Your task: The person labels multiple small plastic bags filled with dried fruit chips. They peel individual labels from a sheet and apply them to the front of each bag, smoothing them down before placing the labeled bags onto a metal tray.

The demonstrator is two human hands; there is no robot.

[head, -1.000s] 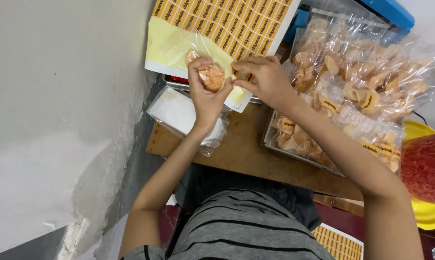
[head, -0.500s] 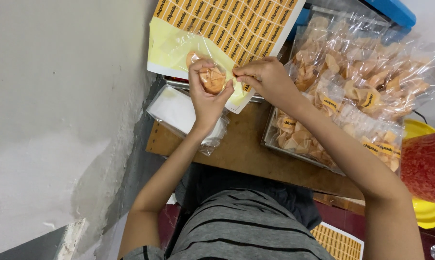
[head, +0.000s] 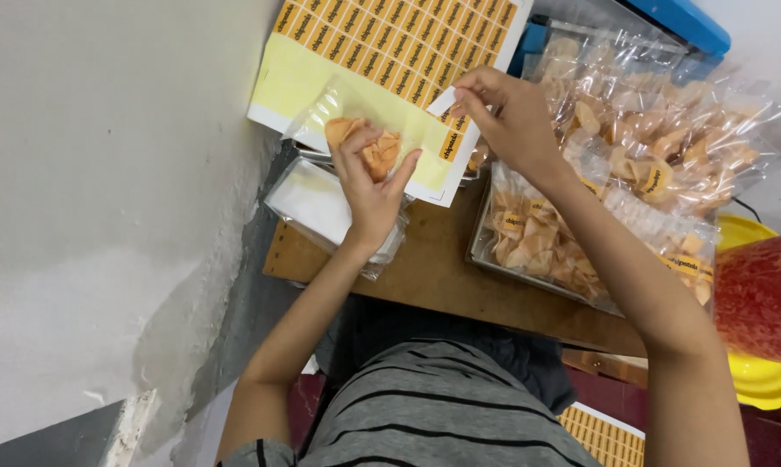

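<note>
Clear plastic packet of orange-brown chips (head: pixel 360 143) sits in the person's left hand (head: pixel 371 195), whose fingers and thumb are closed around its lower half, holding it up over the pale yellow, already stripped part of a large sheet of small orange rectangular stickers (head: pixel 390 43) that lies toward twelve o'clock of the hand. At about two o'clock from the packet, the right hand (head: pixel 516 121) has its thumb and forefinger pinched together at the white lower edge of that sheet, just above a lone orange sticker (head: pixel 450 145); whether the fingertips already grip a sticker or only the backing edge I cannot tell. Judging from this, the step in hand is the picking of a label for the held packet. The next move would call for a clean peel, so the sticker does not curl on itself, and then a short carry toward nine o'clock to press it flat on the packet's smooth face while the left hand keeps the film taut. At three o'clock of the packet lies a heap of sealed clear chip packets (head: pixel 632 164), many bearing orange labels, resting in a shallow metal tray (head: pixel 481 255) on the brown wooden tabletop (head: pixel 442 277). Under the left wrist, at six o'clock, is a stack of empty clear plastic bags (head: pixel 312 203). A red and yellow plastic container (head: pixel 762 320) stands at four o'clock, well apart.
</note>
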